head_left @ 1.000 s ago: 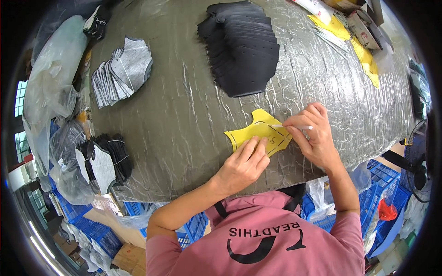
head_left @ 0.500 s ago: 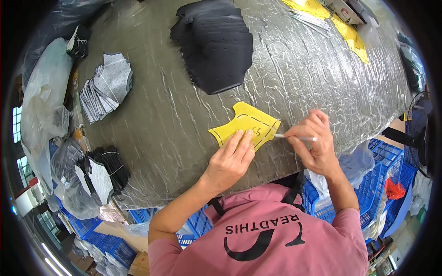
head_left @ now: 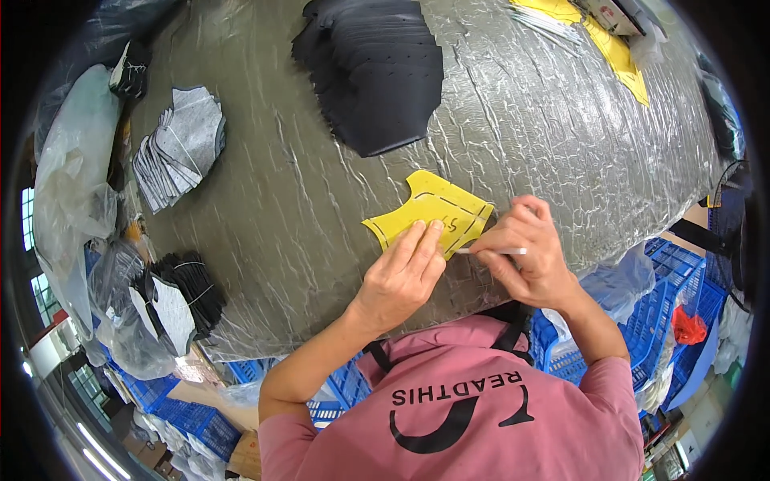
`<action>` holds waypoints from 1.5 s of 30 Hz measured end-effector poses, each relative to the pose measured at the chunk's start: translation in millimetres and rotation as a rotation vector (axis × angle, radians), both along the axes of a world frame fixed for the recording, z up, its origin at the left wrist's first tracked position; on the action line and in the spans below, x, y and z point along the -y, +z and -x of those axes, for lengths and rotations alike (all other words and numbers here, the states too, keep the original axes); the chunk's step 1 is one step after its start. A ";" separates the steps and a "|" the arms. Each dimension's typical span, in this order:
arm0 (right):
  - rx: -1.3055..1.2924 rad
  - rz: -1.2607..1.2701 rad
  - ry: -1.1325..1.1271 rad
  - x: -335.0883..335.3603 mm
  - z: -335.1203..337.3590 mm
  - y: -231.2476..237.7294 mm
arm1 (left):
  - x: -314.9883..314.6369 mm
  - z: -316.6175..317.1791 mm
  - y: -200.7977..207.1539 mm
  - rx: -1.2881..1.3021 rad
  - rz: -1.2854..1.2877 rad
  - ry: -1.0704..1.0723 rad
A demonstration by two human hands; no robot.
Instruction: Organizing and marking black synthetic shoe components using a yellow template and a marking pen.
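A yellow pattern template [head_left: 437,196] with slotted lines and handwritten marks lies on the silvery-grey table cover [head_left: 265,240]. My left hand [head_left: 401,272] rests its outstretched fingers flat on the template's lower middle, pressing it down. In my right hand [head_left: 525,252], a slim white marking pen [head_left: 509,251] is pinched between thumb and fingers. Its tip meets the template's lower right edge, near one of the slots. Whatever lies beneath the template is hidden. Farther up the table spreads a fanned stack of black cut pieces [head_left: 377,88].
Grey fabric pieces [head_left: 178,144] and a tied black-and-white bundle [head_left: 176,301] lie at left, beside plastic bags [head_left: 76,160]. At the far right are more yellow templates [head_left: 613,60] and several white pens [head_left: 545,26]. Blue crates [head_left: 654,313] stand below the table's right edge.
My right hand has moved left and slightly down along the template's right edge with the pen. My left hand stays on the template.
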State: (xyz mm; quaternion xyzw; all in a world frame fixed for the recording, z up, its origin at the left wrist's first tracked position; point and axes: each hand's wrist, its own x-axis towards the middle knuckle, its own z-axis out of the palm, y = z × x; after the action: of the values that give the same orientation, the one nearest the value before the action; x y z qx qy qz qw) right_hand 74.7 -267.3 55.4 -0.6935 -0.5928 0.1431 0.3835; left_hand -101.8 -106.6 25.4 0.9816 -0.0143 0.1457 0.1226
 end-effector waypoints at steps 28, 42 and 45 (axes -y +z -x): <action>0.110 -0.010 -0.202 4.6 -41.3 -0.7 | 0.7 -1.2 1.9 -0.005 -0.004 -0.021; 0.215 -0.038 -0.269 6.1 -31.0 2.2 | 1.1 0.1 0.5 0.002 -0.025 -0.013; 0.068 -0.016 -0.109 3.7 -10.8 6.6 | 1.4 0.1 0.6 -0.012 -0.023 -0.011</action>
State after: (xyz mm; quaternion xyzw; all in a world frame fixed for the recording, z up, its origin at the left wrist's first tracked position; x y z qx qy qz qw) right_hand 85.6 -271.0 62.0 -0.7261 -0.5680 0.0937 0.3761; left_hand -102.0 -107.9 26.0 0.9836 -0.0207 0.1392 0.1124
